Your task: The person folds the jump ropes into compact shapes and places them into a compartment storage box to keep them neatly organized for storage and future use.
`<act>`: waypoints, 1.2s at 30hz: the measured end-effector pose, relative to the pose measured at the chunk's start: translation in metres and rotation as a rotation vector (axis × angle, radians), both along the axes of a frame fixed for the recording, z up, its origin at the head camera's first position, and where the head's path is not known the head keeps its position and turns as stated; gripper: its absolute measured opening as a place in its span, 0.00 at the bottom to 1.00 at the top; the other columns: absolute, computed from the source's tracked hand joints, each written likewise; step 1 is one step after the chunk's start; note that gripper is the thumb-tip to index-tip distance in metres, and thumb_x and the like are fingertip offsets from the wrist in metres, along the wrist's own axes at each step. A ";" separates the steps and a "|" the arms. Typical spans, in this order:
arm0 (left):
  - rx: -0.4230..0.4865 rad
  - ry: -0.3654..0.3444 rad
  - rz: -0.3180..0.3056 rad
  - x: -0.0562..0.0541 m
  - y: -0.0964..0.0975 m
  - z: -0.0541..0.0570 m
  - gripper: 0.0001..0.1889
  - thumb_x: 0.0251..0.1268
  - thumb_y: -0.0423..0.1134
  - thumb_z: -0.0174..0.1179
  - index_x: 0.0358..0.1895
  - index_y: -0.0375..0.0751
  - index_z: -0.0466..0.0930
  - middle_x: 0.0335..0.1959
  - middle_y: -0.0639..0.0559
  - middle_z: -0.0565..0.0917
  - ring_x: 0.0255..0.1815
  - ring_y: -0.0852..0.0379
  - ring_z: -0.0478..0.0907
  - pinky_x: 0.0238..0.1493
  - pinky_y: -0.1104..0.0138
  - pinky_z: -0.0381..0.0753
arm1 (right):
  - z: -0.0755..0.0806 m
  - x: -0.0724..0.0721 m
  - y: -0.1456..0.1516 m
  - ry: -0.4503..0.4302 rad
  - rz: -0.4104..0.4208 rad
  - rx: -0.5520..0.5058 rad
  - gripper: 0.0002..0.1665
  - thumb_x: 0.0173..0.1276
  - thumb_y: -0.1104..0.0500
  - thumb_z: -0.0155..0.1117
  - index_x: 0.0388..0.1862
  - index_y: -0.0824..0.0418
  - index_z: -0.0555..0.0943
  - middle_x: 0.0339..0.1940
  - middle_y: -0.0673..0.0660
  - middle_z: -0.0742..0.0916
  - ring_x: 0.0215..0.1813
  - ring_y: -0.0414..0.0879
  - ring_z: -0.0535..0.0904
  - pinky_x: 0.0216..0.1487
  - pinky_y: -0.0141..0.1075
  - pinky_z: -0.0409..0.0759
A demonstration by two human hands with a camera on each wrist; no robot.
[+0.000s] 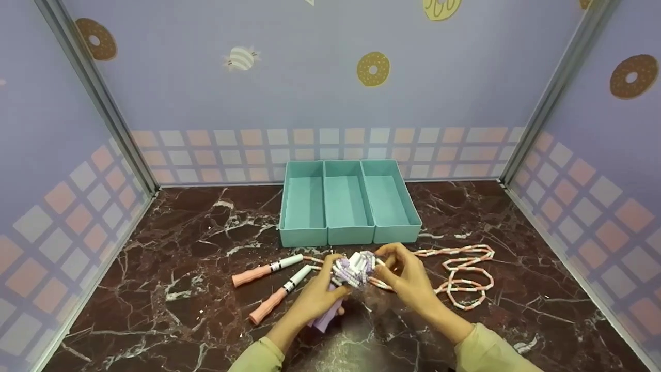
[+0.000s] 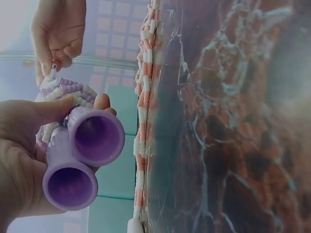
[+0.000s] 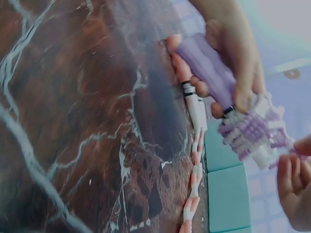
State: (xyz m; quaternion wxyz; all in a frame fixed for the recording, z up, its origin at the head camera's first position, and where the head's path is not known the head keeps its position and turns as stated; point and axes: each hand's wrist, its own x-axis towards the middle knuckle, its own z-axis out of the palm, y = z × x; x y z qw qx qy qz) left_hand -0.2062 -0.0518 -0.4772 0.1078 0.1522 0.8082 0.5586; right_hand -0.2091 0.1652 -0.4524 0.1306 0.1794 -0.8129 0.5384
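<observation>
My left hand grips the two purple handles of a beaded jump rope, held above the table. Their hollow ends face the left wrist camera. The purple-and-white beaded cord is bunched up around the handles' other ends. At the far side of this bundle my right hand pinches a bit of the cord between thumb and forefinger. In the right wrist view, the left hand's fingers curl round a handle. Part of the bundle is hidden behind the fingers.
An orange-and-white beaded jump rope lies on the dark marble table, its orange handles left of my hands and its cord looped to the right. Behind stands a teal box with three compartments, against the patterned back wall.
</observation>
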 end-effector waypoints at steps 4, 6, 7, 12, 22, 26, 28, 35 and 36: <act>-0.021 0.012 0.017 -0.005 0.004 0.000 0.32 0.63 0.30 0.55 0.69 0.55 0.58 0.33 0.38 0.83 0.16 0.55 0.81 0.18 0.63 0.83 | -0.003 0.006 -0.007 0.313 -0.076 0.163 0.17 0.56 0.75 0.67 0.40 0.59 0.78 0.20 0.46 0.78 0.23 0.31 0.69 0.23 0.24 0.70; -0.030 0.019 0.022 -0.007 0.006 0.000 0.32 0.62 0.28 0.54 0.68 0.55 0.59 0.33 0.38 0.83 0.16 0.55 0.80 0.18 0.62 0.83 | -0.005 0.008 -0.009 0.466 -0.084 0.241 0.19 0.52 0.77 0.68 0.39 0.60 0.76 0.22 0.46 0.77 0.25 0.32 0.69 0.24 0.22 0.69; -0.039 0.028 0.028 -0.008 0.007 0.000 0.32 0.61 0.28 0.54 0.68 0.55 0.59 0.33 0.38 0.82 0.16 0.55 0.80 0.18 0.62 0.83 | -0.005 0.009 -0.010 0.534 -0.083 0.276 0.21 0.50 0.78 0.69 0.38 0.60 0.75 0.23 0.46 0.77 0.25 0.32 0.70 0.25 0.21 0.70; -0.096 0.080 0.060 -0.011 0.010 0.001 0.33 0.60 0.28 0.55 0.68 0.54 0.62 0.36 0.35 0.83 0.15 0.55 0.80 0.16 0.63 0.82 | -0.004 0.008 -0.011 0.764 -0.026 0.381 0.18 0.47 0.77 0.67 0.33 0.62 0.74 0.27 0.50 0.77 0.28 0.37 0.71 0.29 0.23 0.71; -0.189 0.203 0.099 -0.016 0.008 0.000 0.34 0.55 0.28 0.59 0.69 0.51 0.66 0.35 0.35 0.86 0.15 0.59 0.77 0.17 0.68 0.79 | 0.002 0.009 -0.018 0.934 0.079 0.437 0.08 0.61 0.73 0.52 0.28 0.61 0.71 0.23 0.50 0.71 0.26 0.39 0.65 0.24 0.24 0.64; -0.284 0.314 0.136 -0.018 0.008 0.001 0.33 0.56 0.33 0.63 0.68 0.50 0.66 0.35 0.36 0.87 0.21 0.55 0.77 0.23 0.64 0.77 | 0.013 0.004 -0.010 0.858 0.076 0.413 0.12 0.54 0.76 0.61 0.33 0.64 0.73 0.27 0.51 0.75 0.29 0.38 0.68 0.28 0.24 0.69; -0.309 0.343 0.159 -0.018 0.008 0.002 0.33 0.57 0.35 0.64 0.67 0.51 0.65 0.37 0.36 0.87 0.24 0.52 0.76 0.26 0.62 0.75 | 0.020 0.000 -0.006 0.810 0.067 0.424 0.16 0.51 0.78 0.66 0.37 0.65 0.75 0.30 0.52 0.77 0.31 0.38 0.70 0.32 0.25 0.71; -0.323 0.373 0.181 -0.014 0.008 0.006 0.32 0.57 0.36 0.65 0.66 0.53 0.64 0.30 0.39 0.86 0.22 0.54 0.74 0.23 0.62 0.72 | 0.033 -0.015 0.005 0.821 -0.009 0.616 0.23 0.44 0.75 0.71 0.41 0.62 0.84 0.30 0.53 0.74 0.30 0.39 0.67 0.29 0.28 0.71; -0.326 0.376 0.178 -0.013 0.008 0.006 0.33 0.57 0.36 0.64 0.66 0.54 0.64 0.29 0.40 0.85 0.22 0.55 0.73 0.23 0.63 0.71 | 0.033 -0.017 0.006 0.822 -0.014 0.632 0.23 0.43 0.75 0.71 0.41 0.61 0.85 0.29 0.53 0.73 0.29 0.39 0.67 0.28 0.28 0.71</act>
